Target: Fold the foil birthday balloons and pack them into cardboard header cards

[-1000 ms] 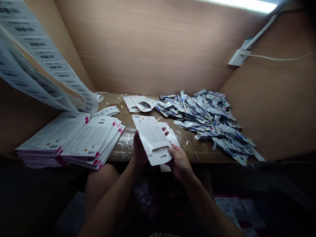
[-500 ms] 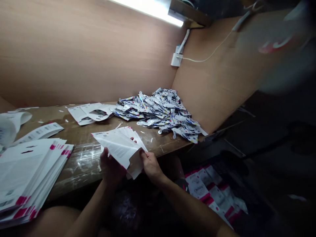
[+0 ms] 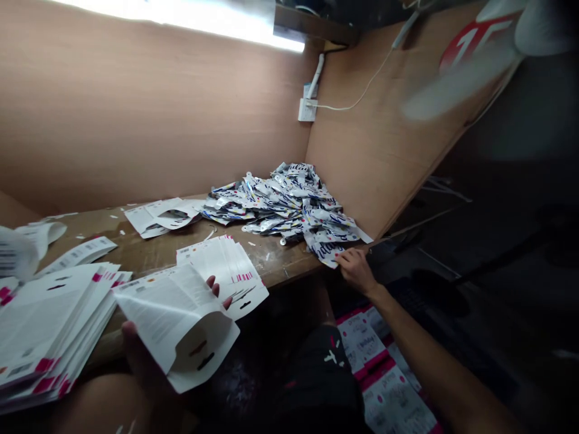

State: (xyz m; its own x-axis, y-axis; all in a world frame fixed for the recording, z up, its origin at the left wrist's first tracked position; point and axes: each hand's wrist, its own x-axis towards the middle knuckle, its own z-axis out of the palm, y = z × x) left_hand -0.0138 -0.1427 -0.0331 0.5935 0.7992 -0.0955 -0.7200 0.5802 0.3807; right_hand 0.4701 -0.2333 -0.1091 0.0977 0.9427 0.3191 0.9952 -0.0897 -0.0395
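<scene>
My left hand (image 3: 143, 361) is closed round a white paper sleeve (image 3: 158, 319) with small print, its fingertips showing behind the far edge. The sleeve's mouth gapes towards me, with slots cut in its flaps. At the table's right edge, my right hand (image 3: 357, 270) pinches the near end of a white foil packet (image 3: 327, 252) with dark blue script. That packet lies against the front of a heap of similar foil packets (image 3: 271, 202). Just behind the held sleeve, a fanned stack of white sleeves (image 3: 217, 259) with pink marks rests on the table.
A thick stack of sleeves (image 3: 45, 331) stands at the left, beside a curling strip of labels (image 3: 81, 253). More open sleeves (image 3: 163, 214) lie near the back panel. Below the table at the right are pink-and-white packs (image 3: 389, 392). Cardboard panels (image 3: 375, 157) enclose the brown table (image 3: 136, 253).
My right hand has left the sleeve and reached right to a foil packet on the heap. My left hand has brought the sleeve left and nearer, and its mouth now gapes wider.
</scene>
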